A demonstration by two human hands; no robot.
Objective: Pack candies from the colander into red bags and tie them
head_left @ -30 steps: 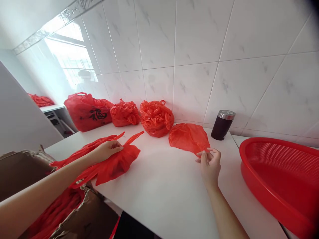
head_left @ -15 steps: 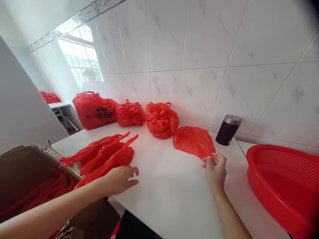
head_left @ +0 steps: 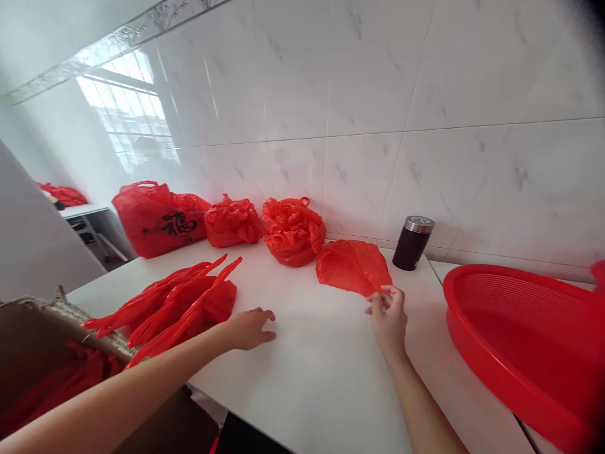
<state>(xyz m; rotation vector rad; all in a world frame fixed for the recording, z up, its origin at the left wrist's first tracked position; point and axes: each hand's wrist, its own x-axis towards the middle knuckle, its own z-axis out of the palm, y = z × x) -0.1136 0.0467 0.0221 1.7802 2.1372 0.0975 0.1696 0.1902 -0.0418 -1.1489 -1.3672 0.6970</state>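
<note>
1. A thin red plastic bag lies loosely puffed on the white table, right of the middle and toward the far wall, its narrowed near-right corner drawn to a point.
2. The person's right hand has that corner between thumb and fingertips, brought together in a light pinch; the other fingers are bent loosely.
3. The left hand is left of the bag and well apart from it. Its fingers are half curled, with the thumb spread away from them, leaving a wide gap that faces right and has hold of nothing. Whether it touches the tabletop cannot be told.
4. Just beyond the left forearm lies a row of flattened red bags, their left ends reaching over the edge of a cardboard box.
5. Along the wall, left of the puffed bag, sit a round red bundle, a smaller crumpled one and a large red bag with a black character.
6. To the right stand a dark tumbler, far, and a red basket, nearer.
</note>
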